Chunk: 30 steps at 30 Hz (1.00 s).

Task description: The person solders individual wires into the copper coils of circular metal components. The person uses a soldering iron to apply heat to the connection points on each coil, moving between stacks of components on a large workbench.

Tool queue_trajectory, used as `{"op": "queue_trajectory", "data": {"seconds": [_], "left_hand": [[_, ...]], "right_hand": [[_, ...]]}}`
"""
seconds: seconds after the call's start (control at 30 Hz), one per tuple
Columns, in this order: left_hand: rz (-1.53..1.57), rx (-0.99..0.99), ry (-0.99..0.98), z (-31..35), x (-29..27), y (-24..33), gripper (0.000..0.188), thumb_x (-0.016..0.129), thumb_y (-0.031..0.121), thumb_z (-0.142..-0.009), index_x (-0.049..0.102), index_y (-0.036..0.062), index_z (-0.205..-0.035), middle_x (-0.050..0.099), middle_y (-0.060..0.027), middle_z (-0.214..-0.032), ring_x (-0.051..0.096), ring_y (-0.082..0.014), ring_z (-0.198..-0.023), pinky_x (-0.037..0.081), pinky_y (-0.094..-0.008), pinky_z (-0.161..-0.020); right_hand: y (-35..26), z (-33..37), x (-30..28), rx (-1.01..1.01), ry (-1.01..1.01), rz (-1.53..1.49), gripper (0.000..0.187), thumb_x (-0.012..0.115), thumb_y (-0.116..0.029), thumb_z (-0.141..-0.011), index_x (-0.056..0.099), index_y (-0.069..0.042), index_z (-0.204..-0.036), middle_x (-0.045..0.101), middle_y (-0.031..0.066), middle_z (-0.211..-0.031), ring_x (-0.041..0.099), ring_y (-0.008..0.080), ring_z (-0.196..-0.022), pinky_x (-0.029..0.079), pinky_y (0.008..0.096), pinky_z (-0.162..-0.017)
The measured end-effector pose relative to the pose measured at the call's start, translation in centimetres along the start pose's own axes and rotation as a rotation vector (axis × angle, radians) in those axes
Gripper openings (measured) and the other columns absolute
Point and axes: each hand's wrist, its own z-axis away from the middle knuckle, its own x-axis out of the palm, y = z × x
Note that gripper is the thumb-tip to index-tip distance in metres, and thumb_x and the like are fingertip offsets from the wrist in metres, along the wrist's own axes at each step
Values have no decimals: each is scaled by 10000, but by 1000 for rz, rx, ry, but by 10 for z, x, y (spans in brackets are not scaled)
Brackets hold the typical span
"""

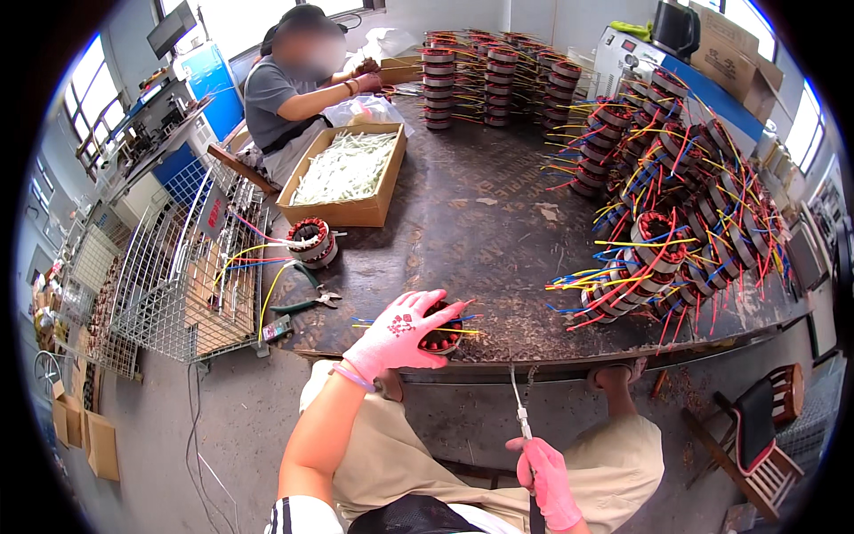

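Observation:
My left hand (400, 331), in a pink glove, rests on top of a round motor stator (442, 336) with copper windings and yellow and blue leads, at the near edge of the dark table (471, 231). My right hand (544, 476), also gloved in pink, is down by my lap, gripping a thin rod-like tool (521, 411) whose tip points up toward the table edge. The two hands are well apart.
A big heap of wound stators (676, 222) with red, yellow and blue wires fills the right side; more stacks (485, 76) stand at the back. A cardboard box of white sleeving (342, 173), a lone stator (311, 240) and pliers (307, 303) lie left. A seated person (294, 89) works far left. A wire basket (178, 267) stands beside the table.

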Motion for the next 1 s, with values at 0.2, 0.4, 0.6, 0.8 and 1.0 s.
{"op": "queue_trajectory", "data": {"seconds": [0.2,0.4,0.6,0.8,1.0], "left_hand": [[-13,-30,-17,0,4,-1,902,782,380,-617,419,185,-1419,457,-183,-1334,465,-378,-1205,363,-456,-1052],[-106,82,-8,-2,6,1,897,778,399,-631,416,175,-1421,398,-161,-1433,397,-375,-1298,324,-479,-1085],[-51,123,-51,-9,7,6,883,772,403,-649,418,145,-1417,388,-139,-1457,368,-357,-1328,294,-484,-1103],[-45,105,-5,-6,10,4,860,756,381,-669,410,128,-1414,408,-137,-1436,381,-340,-1322,305,-464,-1103],[-57,45,-15,-4,9,4,897,762,400,-670,381,109,-1428,398,-155,-1440,372,-341,-1331,320,-457,-1091]], "right_hand": [[-1,2,0,1,-7,41,395,462,-319,-1003,595,43,-1090,459,-43,-554,337,29,-481,236,202,-441],[1,1,-2,-8,-1,15,382,448,-304,-1007,602,38,-1083,461,-45,-548,337,27,-476,234,202,-436],[11,-1,-7,-26,22,4,374,463,-299,-990,612,38,-1058,466,-36,-538,334,38,-445,222,219,-409],[3,6,6,-107,28,-29,349,449,-301,-1012,625,-8,-1084,396,-63,-562,300,23,-464,200,193,-421],[3,7,6,-109,32,-46,335,455,-294,-1010,630,-18,-1084,400,-63,-561,300,23,-465,202,194,-421]]}}
